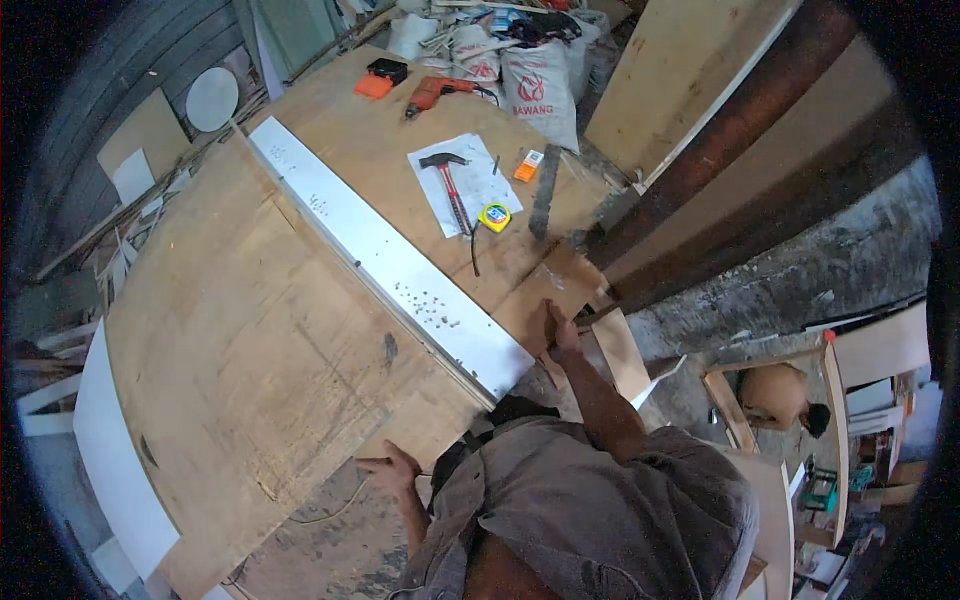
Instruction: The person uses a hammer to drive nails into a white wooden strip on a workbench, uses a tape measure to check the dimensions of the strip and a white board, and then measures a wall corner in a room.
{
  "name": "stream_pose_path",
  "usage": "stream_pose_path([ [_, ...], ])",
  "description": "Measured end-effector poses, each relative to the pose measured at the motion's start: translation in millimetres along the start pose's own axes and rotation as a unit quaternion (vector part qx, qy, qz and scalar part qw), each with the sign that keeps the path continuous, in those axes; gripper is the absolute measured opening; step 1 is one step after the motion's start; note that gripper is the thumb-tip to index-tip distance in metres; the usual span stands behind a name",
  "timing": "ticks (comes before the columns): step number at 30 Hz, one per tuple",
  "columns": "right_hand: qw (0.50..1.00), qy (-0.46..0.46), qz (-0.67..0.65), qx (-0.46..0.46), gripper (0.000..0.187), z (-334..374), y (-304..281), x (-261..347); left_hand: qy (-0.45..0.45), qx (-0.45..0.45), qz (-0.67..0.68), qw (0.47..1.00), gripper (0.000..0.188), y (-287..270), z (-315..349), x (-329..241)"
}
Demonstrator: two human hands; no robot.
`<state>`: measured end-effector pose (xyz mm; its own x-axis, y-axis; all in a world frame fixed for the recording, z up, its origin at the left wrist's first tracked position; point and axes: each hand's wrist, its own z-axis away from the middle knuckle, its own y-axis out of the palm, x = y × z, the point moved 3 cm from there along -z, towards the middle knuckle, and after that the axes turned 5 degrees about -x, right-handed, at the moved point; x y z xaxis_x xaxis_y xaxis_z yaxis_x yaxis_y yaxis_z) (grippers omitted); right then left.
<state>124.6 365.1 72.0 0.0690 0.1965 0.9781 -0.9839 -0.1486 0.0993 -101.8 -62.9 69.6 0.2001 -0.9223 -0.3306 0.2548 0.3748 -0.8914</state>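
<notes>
A long white board (385, 262) lies across the large plywood worktable (250, 350), right in front of my body. Clusters of small dark bits, too small to name, are scattered on its top. My left hand (393, 468) is at the near edge of the plywood, fingers apart and holding nothing. At the table's right edge, my right hand (560, 328) rests with fingers stretched out on the wood. Beyond the white board, a claw hammer (452, 190) with a red and black handle lies on white paper (485, 168). A yellow tape measure (494, 217) sits beside it.
An orange drill (435, 95), an orange and black object (381, 78) and a small orange-white packet (528, 165) lie farther back. White sacks (540, 90) stand behind the table. Tall wooden panels (685, 75) lean at right. Another person (775, 395) bends low at far right.
</notes>
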Motion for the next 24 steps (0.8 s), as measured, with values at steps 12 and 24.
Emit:
stream_pose_path([
  [12, 0.950, 0.232, -0.199, 0.059, 0.028, 9.0, 62.7, 17.6, -0.002, -0.056, 0.106, 0.993, 0.108, 24.1, -48.5, 41.1],
  [24, 0.995, 0.082, -0.021, 0.060, 0.048, -47.0, -40.1, -43.8, 0.075, 0.072, 0.342, 0.934, 0.096, -7.6, -21.0, 6.4],
])
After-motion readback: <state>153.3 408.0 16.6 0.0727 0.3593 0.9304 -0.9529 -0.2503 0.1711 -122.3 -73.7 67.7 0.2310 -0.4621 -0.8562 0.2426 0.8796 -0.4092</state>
